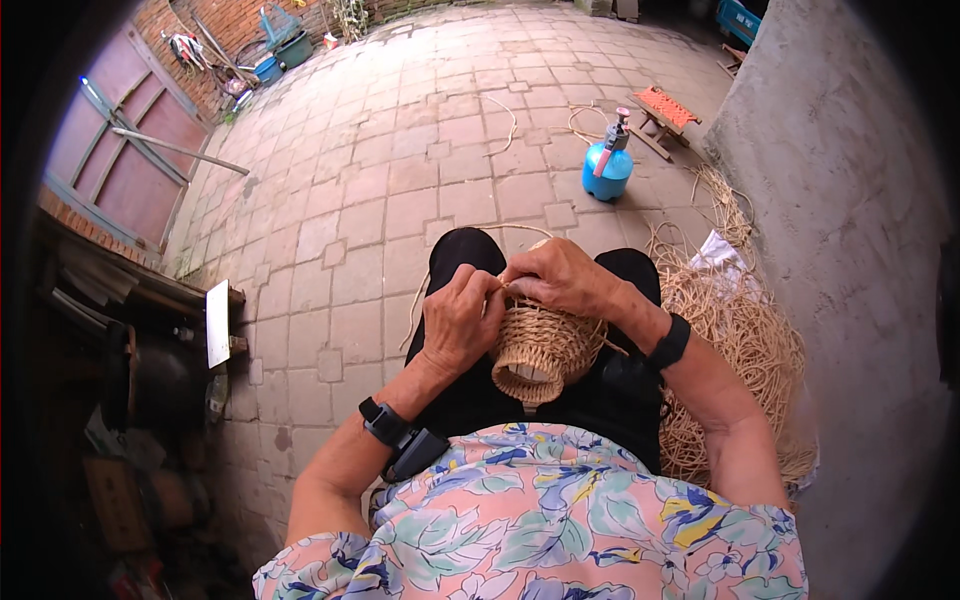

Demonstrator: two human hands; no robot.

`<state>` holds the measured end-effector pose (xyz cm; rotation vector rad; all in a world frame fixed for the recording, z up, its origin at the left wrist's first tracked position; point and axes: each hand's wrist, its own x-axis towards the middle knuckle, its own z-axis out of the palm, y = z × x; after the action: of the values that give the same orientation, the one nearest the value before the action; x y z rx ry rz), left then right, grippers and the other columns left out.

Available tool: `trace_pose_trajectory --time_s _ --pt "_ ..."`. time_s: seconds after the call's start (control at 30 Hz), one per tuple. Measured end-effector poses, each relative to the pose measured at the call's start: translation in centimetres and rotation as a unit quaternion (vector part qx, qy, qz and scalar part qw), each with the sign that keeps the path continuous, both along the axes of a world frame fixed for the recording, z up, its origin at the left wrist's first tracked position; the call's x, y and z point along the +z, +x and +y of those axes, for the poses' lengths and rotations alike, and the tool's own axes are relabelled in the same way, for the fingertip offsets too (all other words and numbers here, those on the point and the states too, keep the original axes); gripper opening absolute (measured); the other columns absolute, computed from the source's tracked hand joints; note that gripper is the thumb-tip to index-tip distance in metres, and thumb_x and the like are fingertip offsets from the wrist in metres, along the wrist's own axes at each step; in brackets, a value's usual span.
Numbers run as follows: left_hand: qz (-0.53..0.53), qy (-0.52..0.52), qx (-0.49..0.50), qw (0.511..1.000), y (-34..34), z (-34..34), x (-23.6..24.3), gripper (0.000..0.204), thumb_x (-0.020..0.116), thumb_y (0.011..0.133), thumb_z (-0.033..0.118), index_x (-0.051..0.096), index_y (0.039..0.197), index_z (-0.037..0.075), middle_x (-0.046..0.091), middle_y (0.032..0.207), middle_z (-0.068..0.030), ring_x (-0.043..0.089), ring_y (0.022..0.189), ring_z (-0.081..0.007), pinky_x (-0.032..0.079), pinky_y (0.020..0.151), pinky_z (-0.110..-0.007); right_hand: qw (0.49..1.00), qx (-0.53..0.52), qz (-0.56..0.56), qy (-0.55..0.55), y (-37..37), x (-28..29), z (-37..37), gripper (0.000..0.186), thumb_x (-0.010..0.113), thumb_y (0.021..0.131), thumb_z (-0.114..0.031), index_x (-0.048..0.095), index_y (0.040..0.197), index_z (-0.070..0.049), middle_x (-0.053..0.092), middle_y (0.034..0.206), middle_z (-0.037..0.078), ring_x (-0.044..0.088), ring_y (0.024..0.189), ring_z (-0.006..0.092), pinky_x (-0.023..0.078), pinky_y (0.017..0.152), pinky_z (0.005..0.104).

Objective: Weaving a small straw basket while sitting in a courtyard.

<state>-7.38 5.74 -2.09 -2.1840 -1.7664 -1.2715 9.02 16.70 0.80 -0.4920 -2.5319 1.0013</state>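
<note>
On my lap, between my knees, lies a small tan woven basket (pixel 560 338), its round opening turned toward me. My left hand (pixel 464 315) is closed in a pinch at the basket's far left side. Close against it, my right hand (pixel 562 277) bends over the far end, thumb and forefinger pressed together. Both sets of fingertips meet at a thin strand of tan cord, mostly covered by the fingers. Loose cord ends stick out past the basket and trail by my left knee.
A big heap of tan cord (pixel 735 370) lies at my right, beside a grey wall (pixel 840 250). Ahead on the paving stand a blue pressure sprayer (pixel 607 172) and a low wooden stool (pixel 665 110) with an orange top. Dark clutter and a black pot (pixel 165 375) are at left.
</note>
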Motion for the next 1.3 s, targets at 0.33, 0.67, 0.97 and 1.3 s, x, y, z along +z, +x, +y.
trace_pose_trajectory --time_s 0.33,0.67,0.97,1.3 --pt "-0.014 -0.045 0.004 0.999 0.0 -0.5 0.4 0.013 0.069 0.078 0.007 0.058 0.084 0.008 0.054 0.078 -0.0067 0.06 0.064 -0.0271 0.047 0.054 -0.038 0.999 0.037 0.009 -0.032 0.0 0.8 0.5 0.011 0.06 0.078 -0.011 0.067 0.084 -0.005 0.067 0.074 0.014 0.065 0.071 0.0304 0.05 0.067 0.0378" --pt "-0.007 -0.027 0.0 1.0 -0.1 -0.3 0.4 0.011 0.069 0.079 0.007 0.059 0.085 0.006 0.056 0.078 -0.0078 0.062 0.066 -0.0283 0.048 0.055 -0.037 0.994 -0.037 -0.046 0.089 -0.4 1.5 -1.0 0.009 0.061 0.077 -0.01 0.065 0.082 -0.004 0.065 0.071 0.016 0.065 0.071 0.0316 0.05 0.064 0.0408" --pt "-0.314 -0.337 -0.095 0.883 -1.9 -0.6 1.7 0.022 0.067 0.09 0.023 0.064 0.094 0.002 0.061 0.074 -0.0016 0.055 0.065 -0.0089 0.046 0.056 -0.026 0.952 -0.033 -0.025 0.302 -1.0 2.6 -3.0 0.012 0.064 0.075 -0.012 0.057 0.083 -0.005 0.061 0.071 0.013 0.063 0.069 0.0309 0.05 0.061 0.0427" --pt "-0.252 -0.247 -0.059 0.934 -1.8 -1.2 1.3 0.011 0.068 0.086 0.012 0.066 0.087 0.001 0.062 0.07 0.0013 0.056 0.061 -0.0073 0.047 0.055 -0.023 0.994 -0.078 -0.002 0.073 1.2 1.8 -4.1 0.019 0.058 0.077 -0.005 0.057 0.095 -0.001 0.064 0.077 0.019 0.065 0.077 0.0351 0.05 0.067 0.0434"
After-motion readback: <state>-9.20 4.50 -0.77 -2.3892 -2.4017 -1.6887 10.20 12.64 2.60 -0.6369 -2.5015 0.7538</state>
